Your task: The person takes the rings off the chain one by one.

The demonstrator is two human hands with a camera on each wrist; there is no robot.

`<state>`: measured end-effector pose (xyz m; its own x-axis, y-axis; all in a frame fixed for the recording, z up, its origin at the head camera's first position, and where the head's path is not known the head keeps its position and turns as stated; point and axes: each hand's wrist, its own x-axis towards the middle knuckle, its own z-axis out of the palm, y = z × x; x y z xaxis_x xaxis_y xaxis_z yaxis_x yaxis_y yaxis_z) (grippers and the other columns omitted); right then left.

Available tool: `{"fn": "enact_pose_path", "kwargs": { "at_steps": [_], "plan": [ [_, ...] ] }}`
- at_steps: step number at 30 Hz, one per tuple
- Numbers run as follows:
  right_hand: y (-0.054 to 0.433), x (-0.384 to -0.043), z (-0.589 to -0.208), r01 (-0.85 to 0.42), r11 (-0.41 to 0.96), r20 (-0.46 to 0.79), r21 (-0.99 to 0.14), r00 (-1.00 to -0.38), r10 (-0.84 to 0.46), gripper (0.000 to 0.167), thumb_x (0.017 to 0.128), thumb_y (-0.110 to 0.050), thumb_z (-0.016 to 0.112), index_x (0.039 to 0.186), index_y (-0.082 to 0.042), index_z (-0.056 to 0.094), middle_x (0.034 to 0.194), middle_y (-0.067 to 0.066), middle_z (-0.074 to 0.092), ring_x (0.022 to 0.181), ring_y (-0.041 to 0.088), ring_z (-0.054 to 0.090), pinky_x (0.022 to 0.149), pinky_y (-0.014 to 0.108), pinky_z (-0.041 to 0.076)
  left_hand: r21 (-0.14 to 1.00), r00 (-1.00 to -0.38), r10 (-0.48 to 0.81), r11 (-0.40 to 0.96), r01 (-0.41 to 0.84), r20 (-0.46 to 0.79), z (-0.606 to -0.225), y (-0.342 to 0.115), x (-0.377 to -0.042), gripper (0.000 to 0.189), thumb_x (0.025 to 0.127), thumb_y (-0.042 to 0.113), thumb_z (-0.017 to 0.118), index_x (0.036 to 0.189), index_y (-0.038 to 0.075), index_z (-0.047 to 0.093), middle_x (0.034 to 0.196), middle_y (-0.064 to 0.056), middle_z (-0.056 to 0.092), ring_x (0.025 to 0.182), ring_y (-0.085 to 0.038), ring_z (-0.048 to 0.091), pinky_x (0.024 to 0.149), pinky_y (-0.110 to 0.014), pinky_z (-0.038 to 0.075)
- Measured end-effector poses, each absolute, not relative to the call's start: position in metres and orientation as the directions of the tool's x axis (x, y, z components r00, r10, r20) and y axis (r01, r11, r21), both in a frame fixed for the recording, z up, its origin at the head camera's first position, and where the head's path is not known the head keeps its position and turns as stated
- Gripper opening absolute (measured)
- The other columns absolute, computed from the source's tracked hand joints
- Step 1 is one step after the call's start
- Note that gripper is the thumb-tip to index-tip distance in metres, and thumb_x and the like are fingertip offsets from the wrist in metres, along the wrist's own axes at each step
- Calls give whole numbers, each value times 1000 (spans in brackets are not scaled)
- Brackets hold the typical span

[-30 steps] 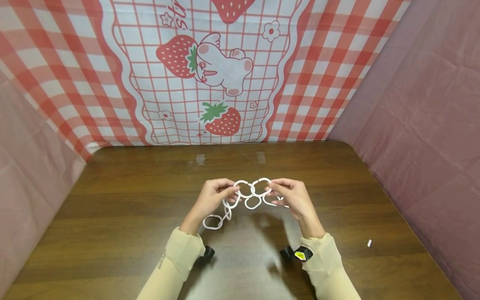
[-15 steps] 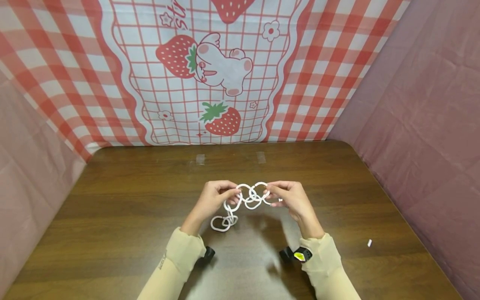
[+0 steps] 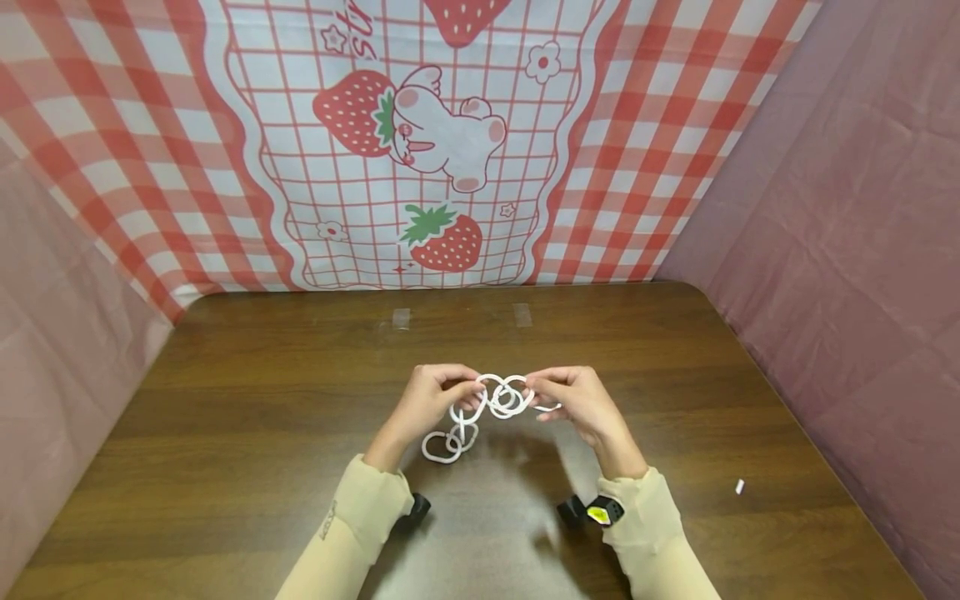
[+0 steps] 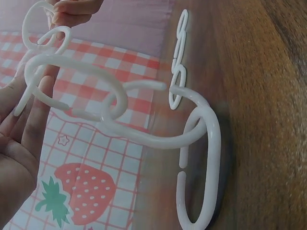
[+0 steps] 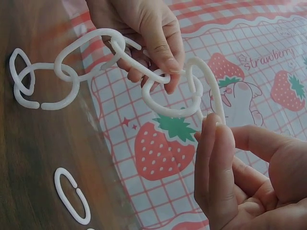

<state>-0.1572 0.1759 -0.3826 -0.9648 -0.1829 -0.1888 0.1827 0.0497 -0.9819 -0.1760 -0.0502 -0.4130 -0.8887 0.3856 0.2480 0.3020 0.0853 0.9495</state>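
Over the middle of the table, my left hand (image 3: pixel 433 408) pinches a white plastic chain link (image 5: pixel 139 62) between thumb and fingers. More linked oval rings hang from it, ending in a split link (image 3: pixel 441 447) low by the tabletop. My right hand (image 3: pixel 583 407) pinches another white link (image 5: pixel 213 91) by its edge. Between the hands, this link and a rounder ring (image 5: pixel 165 110) overlap in the head view. Each ring has a small gap in its side, as on the lowest link (image 4: pixel 211 158) in the left wrist view.
Further white links (image 4: pixel 180 48) lie on the brown wooden table (image 3: pixel 262 467), partly behind my right hand in the head view. A small white piece (image 3: pixel 739 487) lies at the right. Beyond the table's back edge hangs a strawberry-print cloth (image 3: pixel 450 167); pink cloth (image 3: pixel 840 208) hangs at the right.
My right hand has come leftward and slightly down with its link, so the links between the hands overlap more. The hanging end of the chain has swung right below my left hand.
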Motion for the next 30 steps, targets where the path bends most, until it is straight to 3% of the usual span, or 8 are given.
{"fn": "enact_pose_path", "kwargs": {
  "at_steps": [8, 21, 30],
  "plan": [
    [175, -157, -383, 172, 78, -184, -982, -963, -194, 33, 91, 0, 57, 113, 24, 56, 71, -4, 69, 65, 6, 66, 53, 19, 58, 924, -877, 390, 137, 356, 280, -413, -50, -176, 18, 88, 2, 67, 97, -14, 69, 80, -27, 71, 65, -26, 70, 61, -40, 62],
    [178, -157, -380, 150, 94, -165, -984, -968, -189, 39, 91, 0, 57, 116, 29, 50, 70, -4, 69, 64, 5, 65, 52, 19, 58, 918, -879, 383, 158, 365, 284, -415, -51, -176, 18, 88, 4, 67, 97, -11, 70, 78, -25, 71, 64, -28, 70, 61, -42, 61],
    [183, -158, -380, 135, 112, -153, -985, -972, -178, 31, 91, -2, 60, 111, 21, 59, 70, -5, 70, 65, 6, 67, 54, 22, 59, 924, -887, 370, 150, 352, 277, -414, -52, -176, 16, 89, 4, 66, 96, -10, 70, 80, -25, 71, 65, -27, 70, 62, -43, 61]
  ]
}}
